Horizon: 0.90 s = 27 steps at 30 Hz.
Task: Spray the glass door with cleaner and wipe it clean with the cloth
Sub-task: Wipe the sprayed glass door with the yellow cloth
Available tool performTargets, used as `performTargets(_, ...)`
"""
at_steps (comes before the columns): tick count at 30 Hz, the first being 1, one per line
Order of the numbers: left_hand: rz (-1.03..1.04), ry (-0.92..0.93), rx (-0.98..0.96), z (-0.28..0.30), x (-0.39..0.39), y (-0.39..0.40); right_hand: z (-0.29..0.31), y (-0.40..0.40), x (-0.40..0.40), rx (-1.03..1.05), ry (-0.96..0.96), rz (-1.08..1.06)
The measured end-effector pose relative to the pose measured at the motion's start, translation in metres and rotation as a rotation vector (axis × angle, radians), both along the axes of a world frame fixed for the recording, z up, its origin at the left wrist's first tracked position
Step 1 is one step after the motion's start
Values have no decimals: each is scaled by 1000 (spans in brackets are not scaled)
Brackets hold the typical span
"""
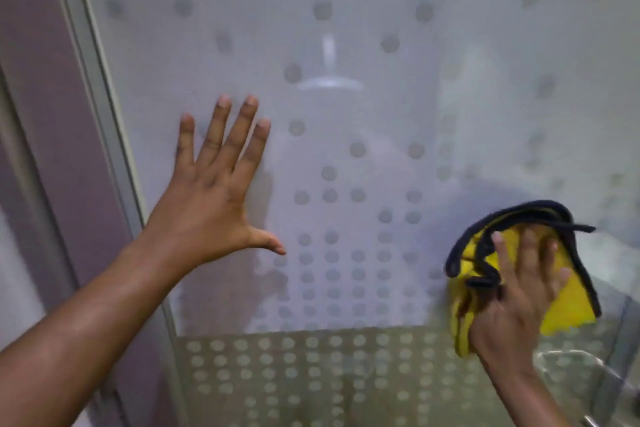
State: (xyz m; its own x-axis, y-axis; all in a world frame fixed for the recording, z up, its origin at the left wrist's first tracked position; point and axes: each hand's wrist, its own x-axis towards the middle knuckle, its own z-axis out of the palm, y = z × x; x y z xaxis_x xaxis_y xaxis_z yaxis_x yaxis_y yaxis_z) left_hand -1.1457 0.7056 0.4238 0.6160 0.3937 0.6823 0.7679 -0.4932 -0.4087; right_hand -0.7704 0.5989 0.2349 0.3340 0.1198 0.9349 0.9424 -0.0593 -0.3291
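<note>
The glass door (363, 107) fills the view, frosted and patterned with grey dots. My left hand (211, 191) lies flat on the glass at the left, fingers spread, holding nothing. At the lower right, my right hand (519, 291) presses a crumpled yellow cloth (568, 302) with a dark edge against the glass. No spray bottle is in view.
A grey metal frame (93, 87) runs down the door's left edge, with a purple wall (31, 45) beside it. A shower head (329, 80) shows faintly through the glass. A curved metal handle (588, 364) sits at the lower right.
</note>
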Motion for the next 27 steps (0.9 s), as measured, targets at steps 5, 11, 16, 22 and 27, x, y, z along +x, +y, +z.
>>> performTargets(5,-38,-22,8,-2,-4,-3,16,17,-52,11,-93,-9)
performTargets(11,-43,-143,26,28,-47,20,126,51,-146,-120,-481,43)
performTargets(16,-76,-133,56,51,-58,32,287,67,-173,-11,-360,27)
performTargets(22,-84,-132,71,51,-58,36,355,95,-232,65,-297,3)
performTargets(27,-114,-141,99,50,-59,41,239,90,-249,11,-333,54)
